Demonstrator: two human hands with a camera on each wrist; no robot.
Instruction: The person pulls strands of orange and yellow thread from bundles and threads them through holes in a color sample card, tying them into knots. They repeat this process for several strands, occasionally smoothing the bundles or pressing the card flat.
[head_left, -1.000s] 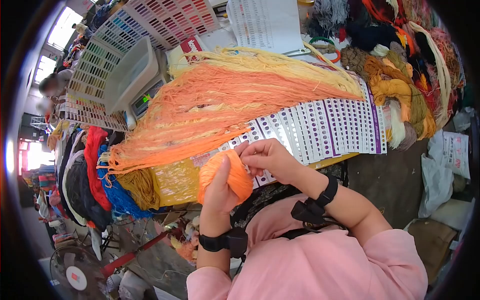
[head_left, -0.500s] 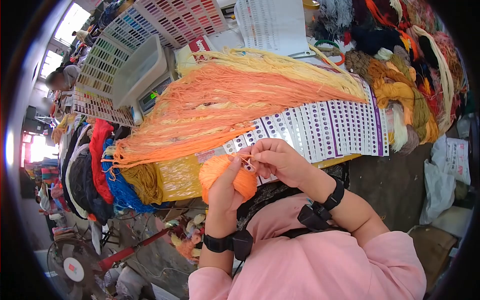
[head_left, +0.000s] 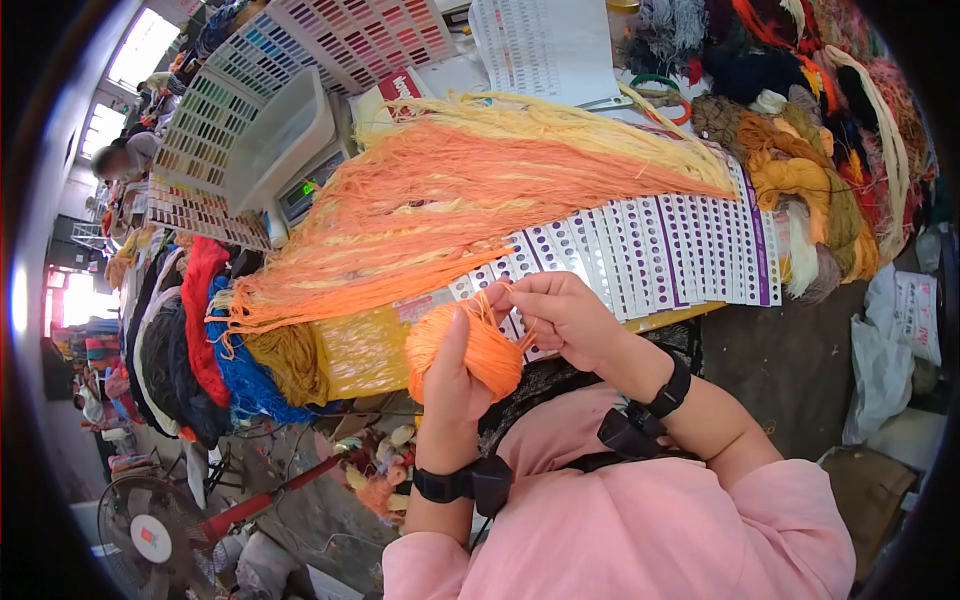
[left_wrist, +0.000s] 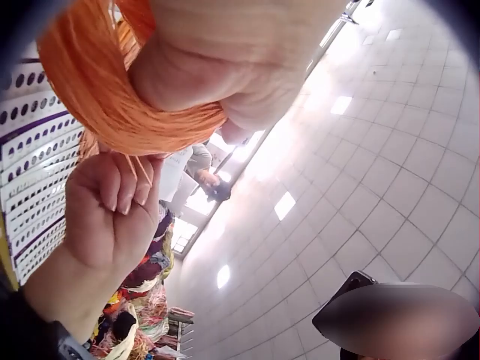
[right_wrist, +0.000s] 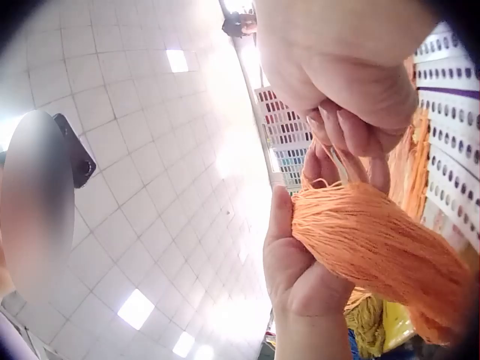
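My left hand (head_left: 452, 388) grips a thick hank of orange yarn (head_left: 490, 362), its thumb lying along the near side. In the right wrist view the hank (right_wrist: 382, 240) hangs folded over the left hand (right_wrist: 300, 281), its strands running side by side. The fingertips of my right hand (head_left: 572, 318), close above the hank, pinch a few thin orange strands (right_wrist: 322, 146) drawn from it. Those fingers are curled in the left wrist view, where the right hand (left_wrist: 111, 214) is just below the hank (left_wrist: 97, 97).
Loose orange and yellow yarn (head_left: 450, 180) spreads across the table over white punched cards (head_left: 650, 250). Behind stand a scale with a plastic tub (head_left: 285, 140), colour charts (head_left: 360, 40) and scissors (head_left: 683, 112). Coloured hanks (head_left: 800, 190) lie right; others (head_left: 205, 320) hang left, above a fan (head_left: 150, 540).
The right hand pulled strands out taut beside the hank, then brought them back up over its top. Both hands with the hank have shifted slightly right in the head view.
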